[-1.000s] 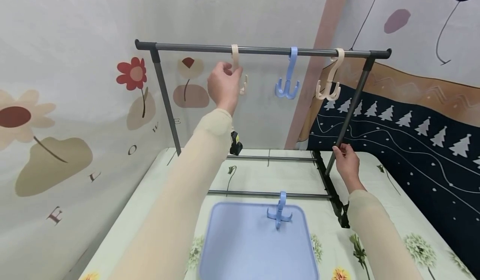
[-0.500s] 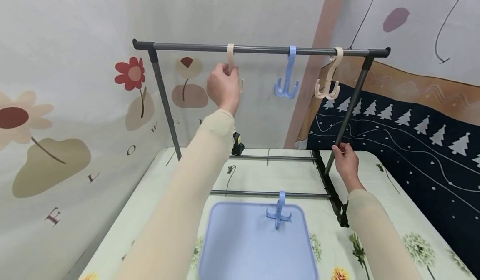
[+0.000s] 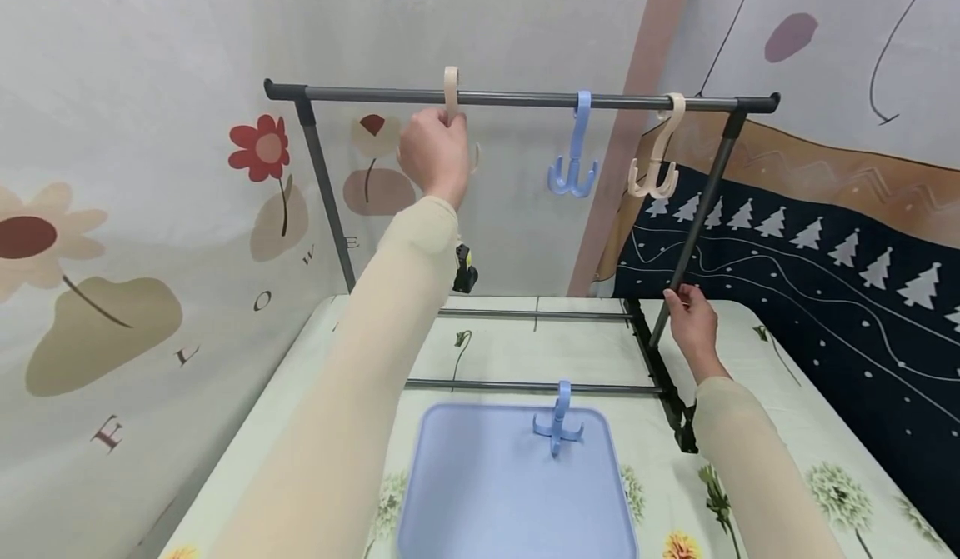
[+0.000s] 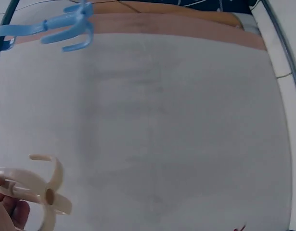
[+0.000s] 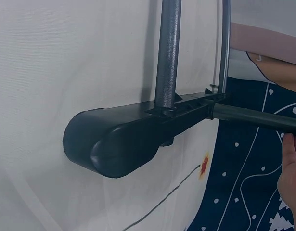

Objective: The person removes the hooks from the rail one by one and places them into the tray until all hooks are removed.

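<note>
Beige hook (image 3: pixel 451 92) raised at the rail (image 3: pixel 517 99), top loop above the bar.
Rack post (image 3: pixel 693 224) grasped by the right hand (image 3: pixel 692 322); left hand (image 3: pixel 429 152) clenched round the hook's stem. Likely light, rigid, smooth plastic; the stem offers the best hold.

A cream plastic hook (image 3: pixel 451 97) with pronged lower end is held upright, its curved top raised above the grey rail (image 3: pixel 517 99).
</note>
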Demonstrator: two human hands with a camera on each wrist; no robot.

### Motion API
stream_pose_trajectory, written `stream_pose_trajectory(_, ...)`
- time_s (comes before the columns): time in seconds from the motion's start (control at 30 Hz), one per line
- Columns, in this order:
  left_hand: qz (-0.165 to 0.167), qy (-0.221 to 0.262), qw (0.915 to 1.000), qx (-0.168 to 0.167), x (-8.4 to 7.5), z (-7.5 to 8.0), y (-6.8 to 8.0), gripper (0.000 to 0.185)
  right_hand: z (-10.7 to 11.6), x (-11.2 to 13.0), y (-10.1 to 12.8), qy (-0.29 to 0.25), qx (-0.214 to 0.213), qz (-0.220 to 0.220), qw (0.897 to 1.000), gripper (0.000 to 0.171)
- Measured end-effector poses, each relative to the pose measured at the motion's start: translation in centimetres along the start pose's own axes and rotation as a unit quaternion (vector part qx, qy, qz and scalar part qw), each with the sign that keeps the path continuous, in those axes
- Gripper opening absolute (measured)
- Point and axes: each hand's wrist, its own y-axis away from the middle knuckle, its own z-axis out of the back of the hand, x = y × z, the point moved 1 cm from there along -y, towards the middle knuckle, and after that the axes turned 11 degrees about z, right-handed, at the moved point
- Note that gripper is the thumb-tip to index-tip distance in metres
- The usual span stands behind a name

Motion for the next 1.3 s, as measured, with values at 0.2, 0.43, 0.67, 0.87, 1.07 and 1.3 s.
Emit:
stream_pose_trajectory(0.2,0.014,-0.015,0.9997,0.013,-1.1,1.0,-0.1,0.022,0.0,0.1,0.1,0.001,0.005,0.002,1.0,0.052)
stream_pose_trajectory(0.43,0.008,0.007,0.9996,0.024,-1.3,1.8,0.2,0.025,0.1,0.1,0.0,0.008,0.005,0.001,1.0,0.053)
stream_pose_trajectory(0.67,-0.008,0.048,0.9971,0.058,-0.9,2.4,1.1,0.027,0.2,0.1,0.1,0.002,0.009,-0.008,1.0,0.052)
stream_pose_trajectory(0.87,-0.009,0.081,0.9907,0.109,0.8,2.6,2.4,0.026,0.2,0.2,0.0,0.0,0.02,-0.007,1.0,0.054)
stream_pose_trajectory(1.07,-0.022,0.103,0.9831,0.149,2.7,2.6,3.5,0.027,0.4,0.2,0.0,0.002,0.03,-0.012,0.999,0.054)
stream_pose_trajectory(1.3,-0.043,0.112,0.9732,0.196,5.2,2.8,4.5,0.025,0.4,0.2,0.0,0.002,0.027,-0.012,1.0,0.056)
